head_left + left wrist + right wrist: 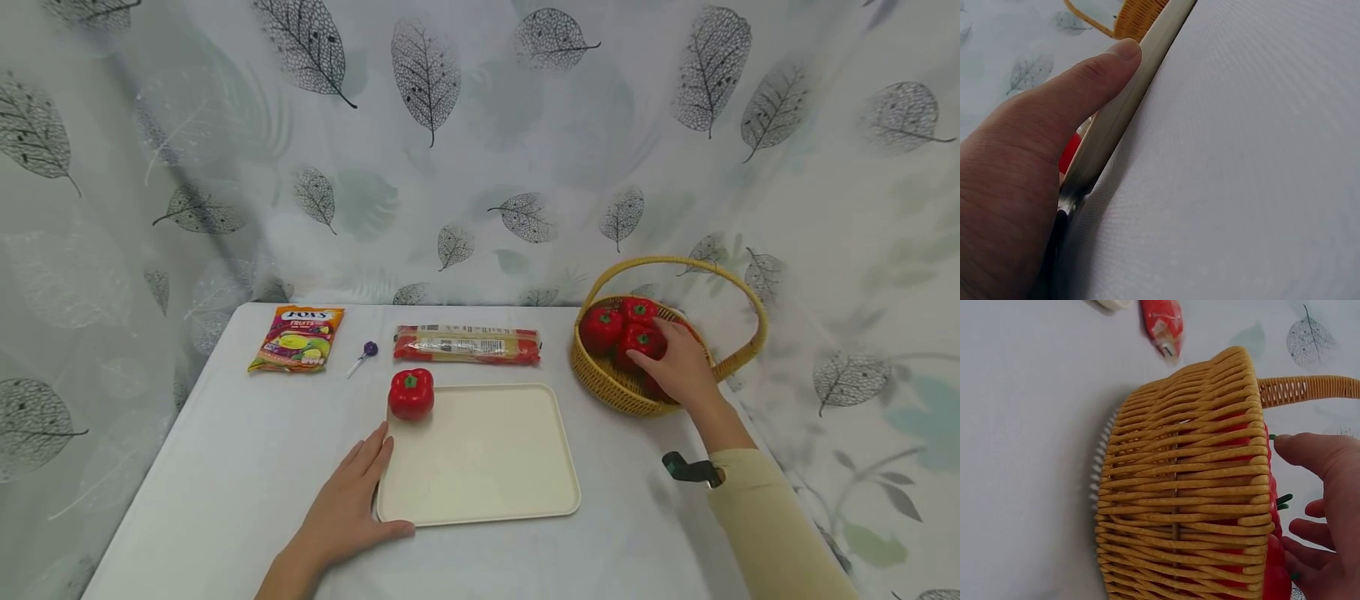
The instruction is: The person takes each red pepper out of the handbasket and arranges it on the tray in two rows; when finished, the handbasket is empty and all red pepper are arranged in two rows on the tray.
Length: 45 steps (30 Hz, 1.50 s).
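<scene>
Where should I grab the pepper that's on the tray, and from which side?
I'd grip the pepper round its bulging sides, coming down from above. It stands stem up at the far left corner of the tray, with nothing over its top. The stem looks too short to hold well, and the left hand lies close on the near side.

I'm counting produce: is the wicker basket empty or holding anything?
Holding something: red peppers show inside the wicker basket, with the right hand over them.
</scene>
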Tool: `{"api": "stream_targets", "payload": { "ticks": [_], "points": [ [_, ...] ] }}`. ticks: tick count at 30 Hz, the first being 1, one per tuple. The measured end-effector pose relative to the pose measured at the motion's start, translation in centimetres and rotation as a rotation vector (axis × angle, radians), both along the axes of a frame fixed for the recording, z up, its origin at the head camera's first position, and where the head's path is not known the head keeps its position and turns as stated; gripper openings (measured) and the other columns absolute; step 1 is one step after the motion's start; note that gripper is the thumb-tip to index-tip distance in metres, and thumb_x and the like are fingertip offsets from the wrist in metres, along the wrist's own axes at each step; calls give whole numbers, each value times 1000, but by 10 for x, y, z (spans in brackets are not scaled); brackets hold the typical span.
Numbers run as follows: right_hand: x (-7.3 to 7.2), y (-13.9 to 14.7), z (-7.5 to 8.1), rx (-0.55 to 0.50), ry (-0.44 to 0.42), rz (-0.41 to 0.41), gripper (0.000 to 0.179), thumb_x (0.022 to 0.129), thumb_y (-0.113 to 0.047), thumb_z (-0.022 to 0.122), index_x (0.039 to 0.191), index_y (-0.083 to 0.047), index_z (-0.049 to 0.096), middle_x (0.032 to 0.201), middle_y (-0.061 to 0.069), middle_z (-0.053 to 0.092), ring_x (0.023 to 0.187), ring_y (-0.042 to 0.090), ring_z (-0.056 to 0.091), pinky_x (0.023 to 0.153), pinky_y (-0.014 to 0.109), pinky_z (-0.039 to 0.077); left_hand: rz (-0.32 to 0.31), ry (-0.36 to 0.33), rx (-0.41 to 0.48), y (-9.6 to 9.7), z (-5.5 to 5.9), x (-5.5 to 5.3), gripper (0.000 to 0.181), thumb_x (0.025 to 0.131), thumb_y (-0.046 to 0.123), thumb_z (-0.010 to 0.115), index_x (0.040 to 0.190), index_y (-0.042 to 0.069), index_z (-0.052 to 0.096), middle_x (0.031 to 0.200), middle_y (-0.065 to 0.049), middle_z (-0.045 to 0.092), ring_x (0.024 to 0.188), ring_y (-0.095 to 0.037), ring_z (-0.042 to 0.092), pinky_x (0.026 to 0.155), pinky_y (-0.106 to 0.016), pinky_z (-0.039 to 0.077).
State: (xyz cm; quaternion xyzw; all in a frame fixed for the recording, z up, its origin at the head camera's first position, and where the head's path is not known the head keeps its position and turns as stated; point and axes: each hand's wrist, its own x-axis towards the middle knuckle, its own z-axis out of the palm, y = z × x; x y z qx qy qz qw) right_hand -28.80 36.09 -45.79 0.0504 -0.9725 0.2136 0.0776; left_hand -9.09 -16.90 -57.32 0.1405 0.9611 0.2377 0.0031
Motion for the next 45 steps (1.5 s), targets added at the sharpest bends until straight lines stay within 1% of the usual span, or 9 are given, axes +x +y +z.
{"api": "stream_targets", "payload": {
  "ticks": [3,9,12,15,19,29,35,40,45],
  "points": [
    [-2,1,-1,8,-26,-2,87,98,-37,81,161,8,39,157,37,43,146,57,39,116,74,35,1,1,-1,0,1,0,138,70,99,65,169,8,36,180,-5,21,160,-35,30,121,-59,40],
    [-5,4,-3,22,-86,-6,88,100,-37,79,162,9,36,158,40,38,145,60,37,115,77,34,6,11,9,0,0,1,137,70,98,68,169,7,38,179,-6,23,159,-35,31,120,-59,40],
    [-5,5,-2,27,-116,-7,88,100,-35,79,162,9,35,158,41,37,144,61,37,113,78,34,11,4,8,0,0,1,138,69,98,68,169,8,39,179,-6,24,159,-34,31,121,-59,40],
    [-5,4,-1,34,-134,-9,87,100,-33,79,162,9,35,158,42,37,144,62,37,113,79,34,11,-16,2,0,0,0,139,68,100,66,170,9,36,180,-5,21,161,-33,29,121,-59,39],
    [-6,3,-2,50,-140,-4,86,100,-31,79,162,10,35,158,42,37,144,62,37,114,78,34,12,-36,2,0,0,0,141,67,102,64,171,11,34,181,-3,19,162,-32,27,123,-57,37],
    [-10,4,-5,92,-158,16,84,101,-28,77,160,13,35,157,43,37,146,61,35,117,76,32,1,-19,5,0,0,1,139,70,100,64,170,9,34,181,-4,18,162,-33,27,123,-57,37],
    [-10,4,-5,86,-158,16,81,100,-27,78,157,14,38,156,42,38,144,60,37,116,76,32,4,-20,4,0,0,1,138,70,100,64,170,10,35,180,-5,19,161,-33,28,122,-58,38],
    [-9,3,-4,73,-170,10,81,100,-27,79,157,13,39,155,41,42,144,60,39,117,75,32,7,-32,6,0,2,1,139,69,99,66,170,10,34,180,-6,21,161,-34,28,122,-58,38],
    [-9,3,-4,71,-171,-3,81,99,-28,80,157,12,40,154,41,43,143,60,40,116,76,34,8,-34,3,0,2,0,139,69,99,66,170,10,35,180,-6,21,161,-34,28,122,-58,38]
  ]
}}
